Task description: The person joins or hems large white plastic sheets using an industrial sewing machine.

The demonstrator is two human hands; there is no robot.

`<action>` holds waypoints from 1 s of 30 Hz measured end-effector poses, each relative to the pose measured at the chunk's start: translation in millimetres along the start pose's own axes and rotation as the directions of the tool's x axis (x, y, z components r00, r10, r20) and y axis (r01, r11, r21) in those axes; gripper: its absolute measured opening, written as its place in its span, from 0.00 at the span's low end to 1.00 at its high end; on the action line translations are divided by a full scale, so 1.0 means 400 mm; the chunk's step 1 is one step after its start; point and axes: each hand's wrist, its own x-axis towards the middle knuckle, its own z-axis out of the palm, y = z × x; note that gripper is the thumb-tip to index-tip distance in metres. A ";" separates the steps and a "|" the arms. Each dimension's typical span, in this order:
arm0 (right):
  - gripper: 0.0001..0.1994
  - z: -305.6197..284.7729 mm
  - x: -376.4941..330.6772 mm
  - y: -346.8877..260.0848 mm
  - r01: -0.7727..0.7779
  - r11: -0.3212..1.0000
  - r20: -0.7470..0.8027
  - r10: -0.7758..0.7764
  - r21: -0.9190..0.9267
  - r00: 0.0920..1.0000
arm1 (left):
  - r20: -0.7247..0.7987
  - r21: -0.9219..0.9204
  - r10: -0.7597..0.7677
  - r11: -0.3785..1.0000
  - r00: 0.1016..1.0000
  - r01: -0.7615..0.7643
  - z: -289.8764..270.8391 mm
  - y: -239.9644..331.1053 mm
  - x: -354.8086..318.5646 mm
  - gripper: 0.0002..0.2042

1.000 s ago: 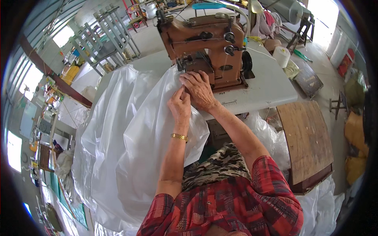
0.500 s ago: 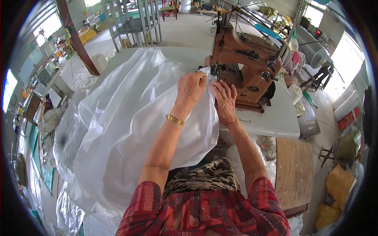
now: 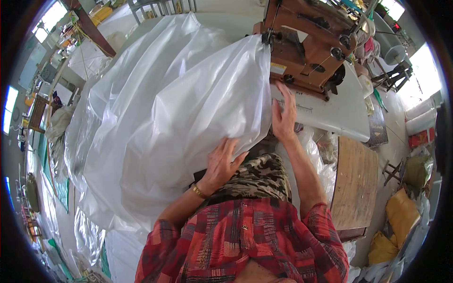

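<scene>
A large translucent white plastic sheet [image 3: 160, 113] spreads in folds over the table's left side and hangs toward my lap. Its far right corner lies at the needle area of a brown sewing machine [image 3: 306, 52]. My left hand [image 3: 221, 165] rests low on the sheet near its front edge, fingers extended and thumb apart. To the right of the sheet's straight edge, below the machine, my right hand [image 3: 284, 113] is open with its thumb spread. It is beside the edge; whether it touches the sheet I cannot tell. Nothing shows in either hand.
The white tabletop [image 3: 342, 113] reaches right of the machine. A wooden board [image 3: 355, 184] stands to my right, with yellow bundles [image 3: 401, 214] beyond it. A metal rack [image 3: 163, 7] is behind the table, and a dark red post [image 3: 92, 28] rises at the far left.
My left hand has left the needle area and come down to the sheet's near edge. My right hand has moved slightly off the machine. The view has tilted downward.
</scene>
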 end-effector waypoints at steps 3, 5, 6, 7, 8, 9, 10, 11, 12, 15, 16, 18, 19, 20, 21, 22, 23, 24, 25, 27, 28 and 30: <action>0.18 -0.020 -0.163 -0.033 -0.194 0.973 -0.014 0.198 0.122 0.980 | 0.048 -0.032 -0.199 0.979 0.979 0.201 -0.056 -0.048 -0.146 0.11; 0.15 -0.017 -0.253 -0.040 -0.382 0.900 -0.002 0.391 0.210 0.920 | 0.012 -0.012 -0.288 0.957 0.958 0.288 -0.088 -0.098 -0.242 0.10; 0.15 -0.008 -0.292 -0.041 -0.390 0.897 0.005 0.398 0.210 0.917 | -0.012 0.002 -0.317 0.949 0.949 0.317 -0.095 -0.132 -0.293 0.09; 0.16 0.008 -0.330 -0.045 -0.557 0.769 0.067 0.567 0.313 0.821 | -0.008 0.007 -0.327 0.945 0.945 0.327 -0.105 -0.150 -0.335 0.09; 0.16 0.023 -0.364 -0.055 -0.697 0.599 0.144 0.709 0.394 0.691 | -0.036 0.039 -0.370 0.928 0.928 0.371 -0.112 -0.164 -0.375 0.09; 0.16 0.045 -0.390 -0.057 -0.705 0.591 0.147 0.717 0.392 0.682 | -0.063 0.070 -0.407 0.909 0.911 0.411 -0.117 -0.181 -0.415 0.10; 0.17 0.073 -0.400 -0.062 -0.701 0.513 0.189 0.724 0.496 0.664 | -0.047 0.105 -0.524 0.844 0.850 0.526 -0.120 -0.200 -0.465 0.12; 0.19 0.104 -0.403 -0.053 -0.682 0.426 0.234 0.720 0.595 0.654 | -0.052 0.110 -0.531 0.839 0.846 0.533 -0.118 -0.247 -0.527 0.12; 0.19 0.129 -0.427 -0.019 -0.702 0.486 0.250 0.700 0.521 0.669 | -0.059 0.100 -0.668 0.735 0.742 0.670 -0.116 -0.312 -0.601 0.17; 0.17 0.173 -0.452 -0.010 -0.818 0.256 0.488 0.697 0.515 0.525 | -0.209 0.181 -0.720 0.637 0.662 0.749 -0.092 -0.432 -0.814 0.32; 0.17 0.171 -0.455 -0.018 -0.818 0.253 0.485 0.700 0.517 0.524 | -0.329 0.267 -0.626 0.657 0.707 0.705 -0.094 -0.432 -0.825 0.40; 0.14 0.172 -0.459 -0.040 -0.846 0.212 0.611 0.609 0.490 0.506 | -0.426 0.308 -0.601 0.607 0.676 0.733 -0.109 -0.459 -0.827 0.46; 0.14 0.165 -0.468 -0.043 -0.847 0.212 0.609 0.613 0.487 0.503 | -0.517 0.337 -0.568 0.553 0.640 0.762 -0.116 -0.470 -0.814 0.51; 0.13 0.163 -0.471 -0.045 -0.858 0.204 0.640 0.590 0.472 0.492 | -0.651 0.216 -0.498 0.602 0.573 0.769 -0.138 -0.479 -0.774 0.51; 0.13 0.159 -0.473 -0.040 -0.867 0.198 0.665 0.571 0.456 0.481 | -0.763 0.098 -0.431 0.659 0.482 0.746 -0.174 -0.480 -0.708 0.50; 0.13 0.148 -0.473 -0.039 -0.868 0.200 0.662 0.577 0.454 0.479 | -0.787 0.147 -0.405 0.608 0.464 0.780 -0.236 -0.469 -0.662 0.49; 0.13 0.129 -0.466 -0.047 -0.862 0.252 0.675 0.541 0.440 0.502 | -0.812 0.193 -0.376 0.550 0.447 0.813 -0.319 -0.460 -0.623 0.47; 0.14 0.111 -0.447 -0.065 -0.851 0.303 0.694 0.491 0.430 0.526 | -0.859 0.300 -0.217 0.522 0.464 0.799 -0.413 -0.473 -0.600 0.45; 0.14 0.086 -0.425 -0.093 -0.851 0.303 0.703 0.478 0.430 0.526 | -0.879 0.398 -0.051 0.470 0.474 0.788 -0.515 -0.489 -0.585 0.42; 0.14 0.006 -0.390 -0.146 -0.815 0.447 0.758 0.362 0.369 0.543 | -0.898 0.405 0.085 0.539 0.431 0.738 -0.659 -0.440 -0.426 0.40; 0.14 -0.038 -0.370 -0.186 -0.814 0.450 0.754 0.368 0.367 0.543 | -0.923 0.248 -0.074 0.636 0.378 0.731 -0.703 -0.380 -0.331 0.38; 0.14 -0.092 -0.334 -0.273 -0.815 0.331 0.752 0.329 0.475 0.572 | -0.798 0.593 0.196 0.429 0.570 0.681 -0.845 -0.476 -0.348 0.32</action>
